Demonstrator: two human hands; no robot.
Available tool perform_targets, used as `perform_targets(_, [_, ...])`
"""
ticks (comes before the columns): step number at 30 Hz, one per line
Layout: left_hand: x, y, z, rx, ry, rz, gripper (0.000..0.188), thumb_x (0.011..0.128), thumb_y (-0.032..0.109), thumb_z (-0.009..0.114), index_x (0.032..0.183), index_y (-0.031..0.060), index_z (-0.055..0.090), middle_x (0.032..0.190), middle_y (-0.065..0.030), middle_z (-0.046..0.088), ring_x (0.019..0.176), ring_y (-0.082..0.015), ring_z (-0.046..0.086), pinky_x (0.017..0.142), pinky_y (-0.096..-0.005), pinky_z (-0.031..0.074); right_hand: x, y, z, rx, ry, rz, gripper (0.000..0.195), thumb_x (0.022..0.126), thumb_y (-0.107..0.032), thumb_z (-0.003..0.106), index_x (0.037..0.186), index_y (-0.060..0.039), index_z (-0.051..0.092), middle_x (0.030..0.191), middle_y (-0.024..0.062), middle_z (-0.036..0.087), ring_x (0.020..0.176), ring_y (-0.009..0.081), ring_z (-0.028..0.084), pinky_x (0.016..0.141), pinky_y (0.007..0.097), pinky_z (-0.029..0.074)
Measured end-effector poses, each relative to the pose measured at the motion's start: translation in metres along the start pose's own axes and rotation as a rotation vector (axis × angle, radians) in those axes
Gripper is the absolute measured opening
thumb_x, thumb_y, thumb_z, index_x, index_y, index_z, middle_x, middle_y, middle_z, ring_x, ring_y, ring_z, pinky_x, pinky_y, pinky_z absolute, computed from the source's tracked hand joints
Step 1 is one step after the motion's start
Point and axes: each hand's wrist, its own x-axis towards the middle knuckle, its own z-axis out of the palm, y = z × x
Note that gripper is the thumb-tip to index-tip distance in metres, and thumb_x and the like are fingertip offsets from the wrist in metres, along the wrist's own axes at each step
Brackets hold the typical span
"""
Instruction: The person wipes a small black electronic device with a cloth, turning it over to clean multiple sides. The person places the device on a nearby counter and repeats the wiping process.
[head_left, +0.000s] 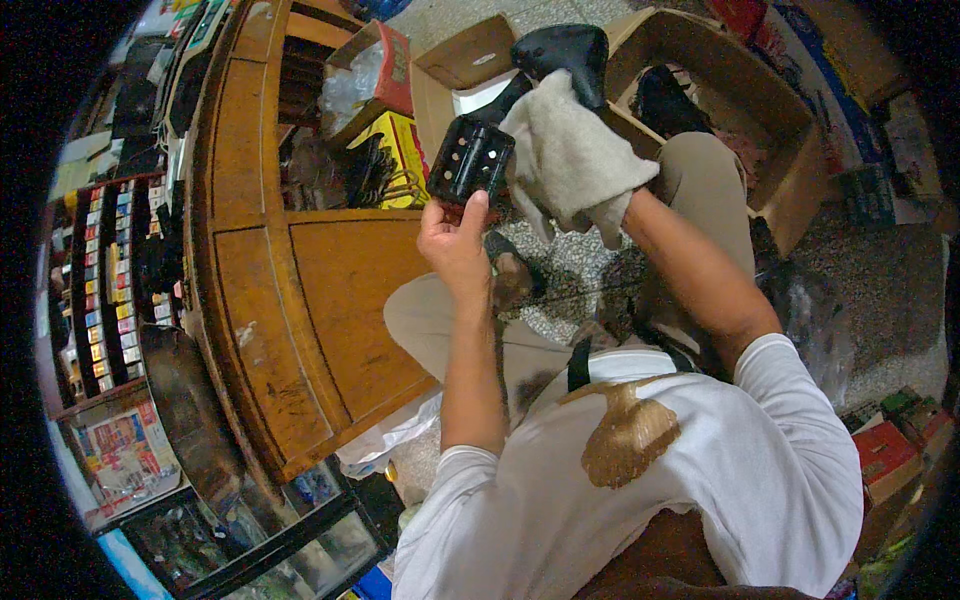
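My left hand (456, 244) grips the lower edge of a glossy black plate-like part (471, 160) with several round holes, its thumb on the near face. A pale grey cloth (574, 154) is draped over my right hand, hiding its fingers; only the wrist and forearm show. Just beyond the cloth is a smooth black padded piece (564, 56) that looks like a saddle. The cloth touches or overlaps its near end. Between plate and saddle a dark section shows, but I cannot tell whether they are joined. Both hands are raised in front of my knees.
A wooden cabinet (352, 300) stands at the left. An open cardboard box (787, 127) is beyond my right knee, another carton (465, 56) behind the plate. A red box (394, 71) and a yellow box (405, 154) sit by the cabinet. Speckled floor (540, 322) shows below.
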Motion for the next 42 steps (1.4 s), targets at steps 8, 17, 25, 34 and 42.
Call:
perform_targets(8, [-0.012, 0.005, 0.015, 0.612, -0.042, 0.135, 0.028, 0.071, 0.012, 0.077, 0.083, -0.003, 0.058, 0.076, -0.0091, 0.059, 0.058, -0.0157, 0.055, 0.057, -0.0309, 0.046, -0.015, -0.008, -0.006, -0.235, -0.097, -0.482, 0.037, 0.077, -0.02, 0.062, 0.112, -0.0079, 0.062, 0.113, 0.0174, 0.062, 0.106, 0.0342, 0.063, 0.081, 0.042, 0.055])
perform_targets(17, [-0.018, 0.016, 0.019, 0.679, -0.117, 0.456, 0.032, 0.069, 0.013, 0.082, 0.09, 0.0006, 0.061, 0.082, -0.0142, 0.06, 0.074, -0.0307, 0.061, 0.065, -0.0403, 0.048, -0.01, 0.022, 0.017, 0.127, 0.063, -0.458, 0.047, 0.076, -0.021, 0.065, 0.12, -0.0055, 0.063, 0.133, 0.016, 0.055, 0.13, 0.0336, 0.046, 0.114, 0.0397, 0.031])
perform_targets(25, [-0.013, 0.01, 0.009, 0.71, -0.019, 0.55, 0.036, 0.068, 0.014, 0.082, 0.095, -0.0005, 0.063, 0.084, -0.0152, 0.06, 0.076, -0.0354, 0.06, 0.066, -0.0425, 0.048, -0.01, 0.0, -0.004, -0.243, 0.019, -0.282, 0.034, 0.069, -0.021, 0.065, 0.099, -0.0043, 0.064, 0.104, 0.018, 0.063, 0.096, 0.0329, 0.063, 0.081, 0.0407, 0.053])
perform_targets(34, [0.005, 0.008, -0.006, 1.15, -0.281, 1.006, 0.041, 0.072, 0.003, 0.065, 0.113, 0.0075, 0.068, 0.094, -0.0075, 0.062, 0.09, -0.029, 0.058, 0.082, -0.04, 0.049, -0.003, 0.005, 0.008, -0.613, -0.177, -0.343, 0.029, 0.067, -0.018, 0.067, 0.094, -0.0082, 0.064, 0.083, 0.015, 0.065, 0.079, 0.0312, 0.069, 0.068, 0.0433, 0.055])
perform_targets(42, [-0.011, 0.019, 0.018, 0.822, -0.362, 0.981, 0.042, 0.072, 0.005, 0.075, 0.112, 0.0042, 0.066, 0.106, -0.0106, 0.059, 0.095, -0.0282, 0.058, 0.082, -0.0356, 0.05, -0.021, 0.019, 0.009, -0.13, 0.067, -0.201, 0.049, 0.064, -0.022, 0.074, 0.111, -0.0183, 0.062, 0.101, 0.0113, 0.065, 0.09, 0.034, 0.066, 0.07, 0.0445, 0.056])
